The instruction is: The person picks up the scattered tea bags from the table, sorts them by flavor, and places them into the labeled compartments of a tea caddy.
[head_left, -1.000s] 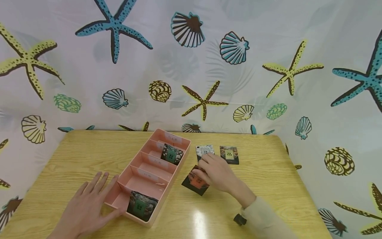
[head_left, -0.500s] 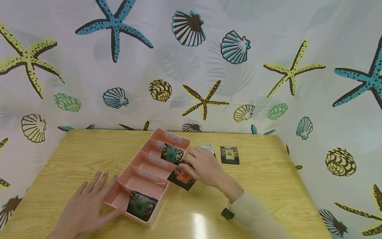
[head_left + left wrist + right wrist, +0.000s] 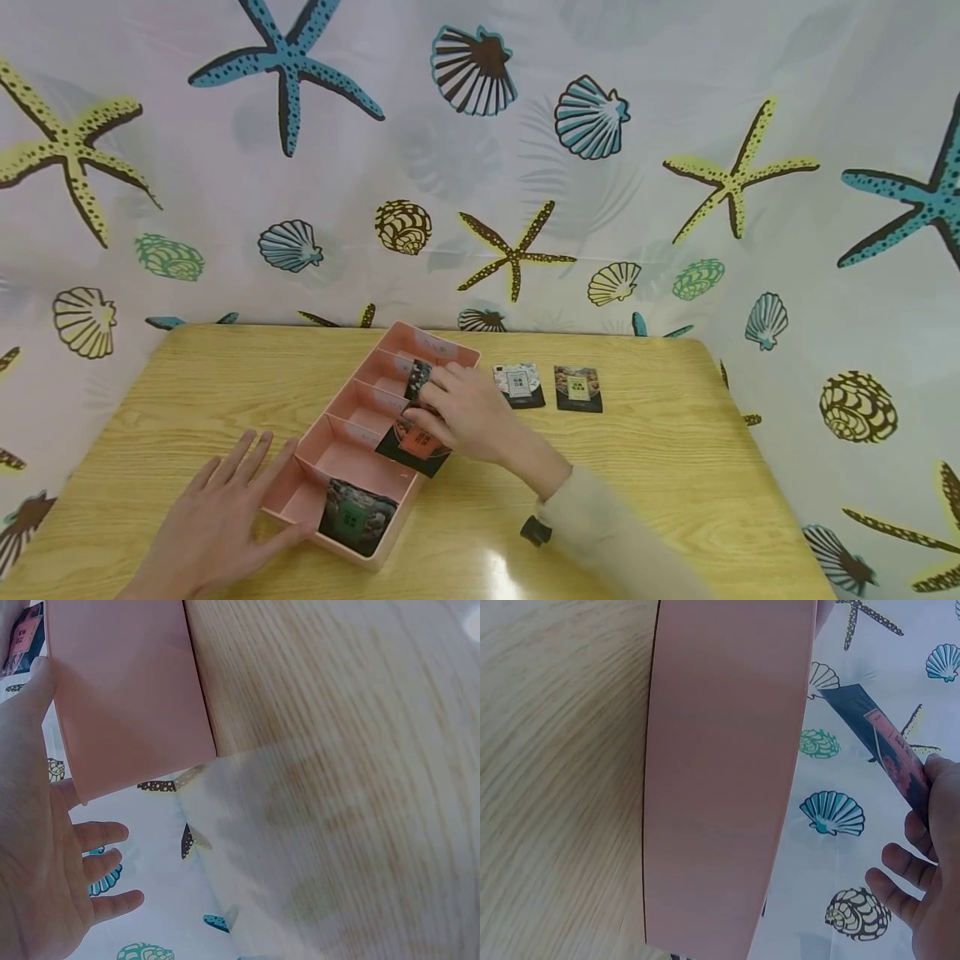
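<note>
My right hand (image 3: 472,417) pinches a dark packet with a red label (image 3: 417,442) between thumb and fingers, above the pink divided box (image 3: 302,457). In the right wrist view the packet (image 3: 889,746) tilts above the rim, apart from the outer wall. My left hand (image 3: 217,517) lies at the box's near left corner, fingers spread and straight. Its thumb touches the rim in the left wrist view. A dark packet with a green label (image 3: 357,517) lies in the nearest compartment. Another dark packet (image 3: 417,380) stands farther back, partly hidden by my right hand.
Two packets lie on the wooden table right of the box: one white and black (image 3: 519,385), one dark with a yellow label (image 3: 578,388). Paper labels (image 3: 435,346) mark the compartments. A curtain printed with shells and starfish (image 3: 480,167) borders the table's back and sides.
My right hand has carried the red-labelled packet leftward from the table to over the box's middle compartments. The white packet is uncovered again. My left hand has stayed in place.
</note>
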The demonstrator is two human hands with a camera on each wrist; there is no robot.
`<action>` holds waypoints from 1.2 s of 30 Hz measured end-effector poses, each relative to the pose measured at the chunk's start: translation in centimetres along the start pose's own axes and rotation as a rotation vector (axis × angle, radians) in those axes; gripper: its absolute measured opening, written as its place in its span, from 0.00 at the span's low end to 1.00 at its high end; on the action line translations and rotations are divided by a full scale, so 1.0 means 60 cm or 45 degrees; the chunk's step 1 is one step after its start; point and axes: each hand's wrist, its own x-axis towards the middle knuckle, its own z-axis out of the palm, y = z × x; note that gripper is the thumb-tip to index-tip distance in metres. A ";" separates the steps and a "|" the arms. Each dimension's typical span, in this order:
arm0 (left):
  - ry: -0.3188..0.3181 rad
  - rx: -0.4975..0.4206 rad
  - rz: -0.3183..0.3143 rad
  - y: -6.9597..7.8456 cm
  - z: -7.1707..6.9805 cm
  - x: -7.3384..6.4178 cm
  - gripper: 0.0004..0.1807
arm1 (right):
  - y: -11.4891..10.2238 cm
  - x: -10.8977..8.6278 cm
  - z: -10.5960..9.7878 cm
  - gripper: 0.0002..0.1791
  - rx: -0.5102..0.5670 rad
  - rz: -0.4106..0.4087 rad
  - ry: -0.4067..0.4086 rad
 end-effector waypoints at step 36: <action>-0.014 -0.016 -0.011 0.002 -0.002 0.000 0.59 | -0.061 0.043 0.060 0.18 -0.008 -0.008 -0.332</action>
